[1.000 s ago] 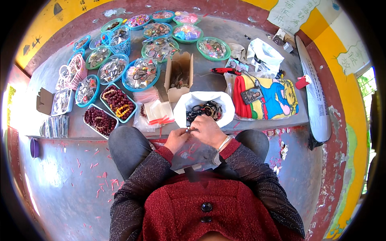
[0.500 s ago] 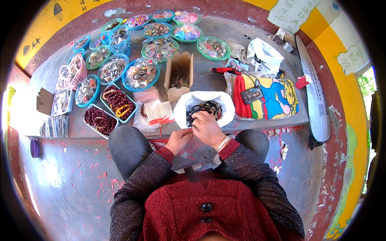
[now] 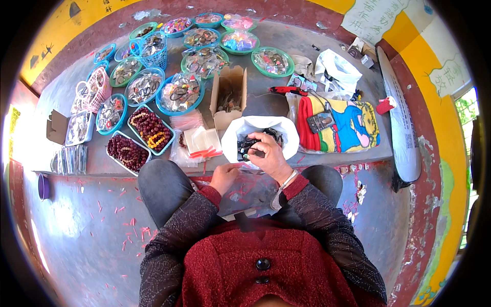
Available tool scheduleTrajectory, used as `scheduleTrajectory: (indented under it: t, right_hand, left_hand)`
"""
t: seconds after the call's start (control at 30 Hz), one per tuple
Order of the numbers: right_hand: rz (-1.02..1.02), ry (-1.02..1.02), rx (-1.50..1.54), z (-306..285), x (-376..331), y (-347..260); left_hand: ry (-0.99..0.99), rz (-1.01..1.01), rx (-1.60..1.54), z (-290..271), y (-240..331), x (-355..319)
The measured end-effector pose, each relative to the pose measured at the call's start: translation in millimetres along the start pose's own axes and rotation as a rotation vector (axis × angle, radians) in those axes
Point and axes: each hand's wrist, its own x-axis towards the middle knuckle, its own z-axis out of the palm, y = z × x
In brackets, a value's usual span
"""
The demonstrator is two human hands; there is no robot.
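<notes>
A white bag (image 3: pixel 290 139) with its rim folded back stands open at the table's near edge, in front of my knees. Inside it lies a tangle of dark cord-like pieces (image 3: pixel 243 147), several with small shiny bits. My right hand (image 3: pixel 271 159) reaches over the bag's near rim, its thumb and fingers curled together above the dark pieces; what lies between them is too small to make out. Just left of the bag's near side, my left hand (image 3: pixel 224 177) is closed, with the thumb toward the right. Whatever its fingers may hold is hidden.
Left of the bag are clear packets with red strips (image 3: pixel 202 143), an open cardboard box (image 3: pixel 228 120) and trays of dark red beads (image 3: pixel 125 153). Round baskets (image 3: pixel 179 110) of packed trinkets fill the back left. A folded colourful towel (image 3: pixel 353 123) lies at right.
My hands, close together at the bag's near rim before, are now apart. The right one has shifted slightly right with its fingers over the contents; the left has drawn back a little.
</notes>
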Motion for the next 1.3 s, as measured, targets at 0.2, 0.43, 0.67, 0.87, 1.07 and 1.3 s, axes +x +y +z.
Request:
scheduleTrajectory:
  t: [0.2,0.43,0.67,0.87,1.07,1.3]
  right_hand:
    - [-0.083,-0.135,-0.175,14.6,-12.2,20.5]
    - [-0.09,-0.148,-0.284,19.0,-16.4,23.8]
    - [-0.091,-0.28,-0.261,17.8,-19.7,36.7]
    - [-0.099,-0.392,-0.3,14.9,-18.2,33.1]
    - [-0.068,-0.491,-0.309,21.2,-22.2,40.6]
    - [-0.069,-0.486,-0.187,17.1,-15.7,37.8]
  left_hand:
    - [0.04,0.044,0.204,1.0,13.0,-5.2]
    - [-0.03,-0.006,-0.098,2.0,24.5,-9.4]
    - [-0.086,-0.119,-0.293,-0.8,45.9,-17.5]
    - [-0.158,-0.114,-0.385,-0.3,25.5,-9.3]
    - [-0.222,-0.209,-0.462,2.6,25.0,-10.4]
    - [-0.16,-0.283,-0.628,-1.2,42.7,-15.6]
